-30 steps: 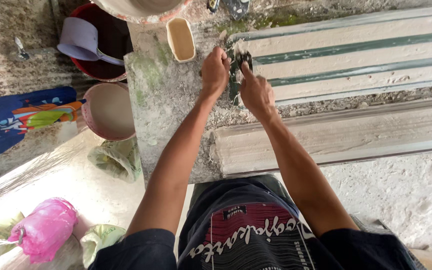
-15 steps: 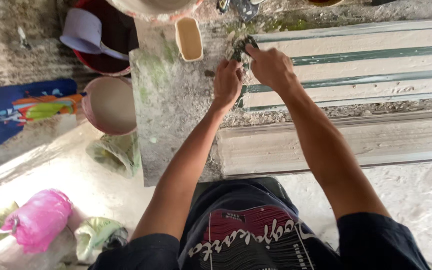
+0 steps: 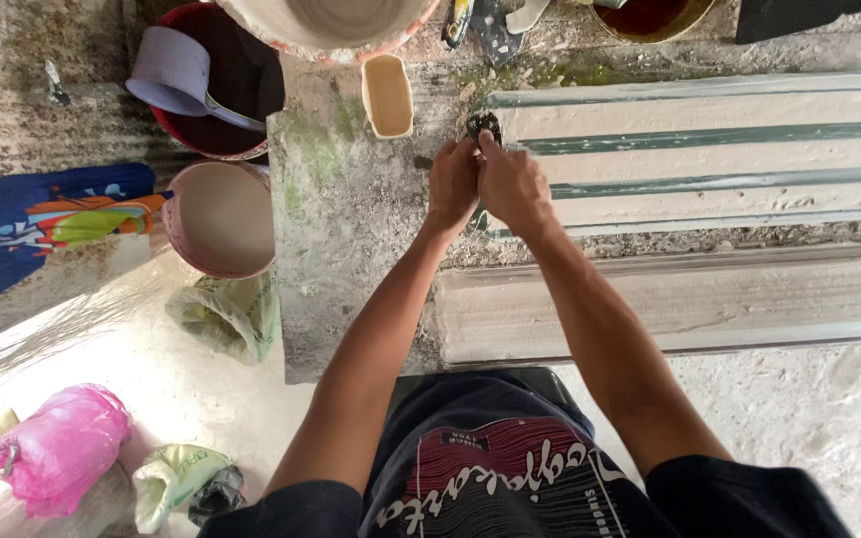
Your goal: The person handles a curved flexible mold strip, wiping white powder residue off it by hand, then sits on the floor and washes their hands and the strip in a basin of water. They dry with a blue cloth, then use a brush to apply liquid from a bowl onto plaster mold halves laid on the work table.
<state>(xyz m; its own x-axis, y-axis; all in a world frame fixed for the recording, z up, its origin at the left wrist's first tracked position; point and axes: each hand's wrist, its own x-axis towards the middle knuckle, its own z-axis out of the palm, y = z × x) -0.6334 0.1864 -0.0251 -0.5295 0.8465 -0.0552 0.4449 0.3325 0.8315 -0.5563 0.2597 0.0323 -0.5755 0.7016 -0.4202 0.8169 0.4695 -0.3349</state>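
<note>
Pressing a small dark tool point(image 3: 482, 126) against the near end of the long ribbed plaster moulding point(image 3: 710, 149), both hands point(image 3: 485, 182) close round it together: the left hand point(image 3: 453, 182) curled on its near side, the right hand point(image 3: 515, 185) gripping from the other, fingertips pinched at the top. The tool sits at the moulding's end, just beside the small cream tub point(image 3: 388, 95) on the grey surface point(image 3: 351, 219). Steady, even pressure along the grooves probably matters most, with wrists kept low.

Plaster-moulding workshop, rough and outdoor-like: long cast cornice mouldings point(image 3: 710, 149) on concrete slab point(image 3: 351, 229), slurry-caked buckets point(image 3: 219, 217), trowels point(image 3: 490, 20), dusty floor point(image 3: 809, 428).
</note>
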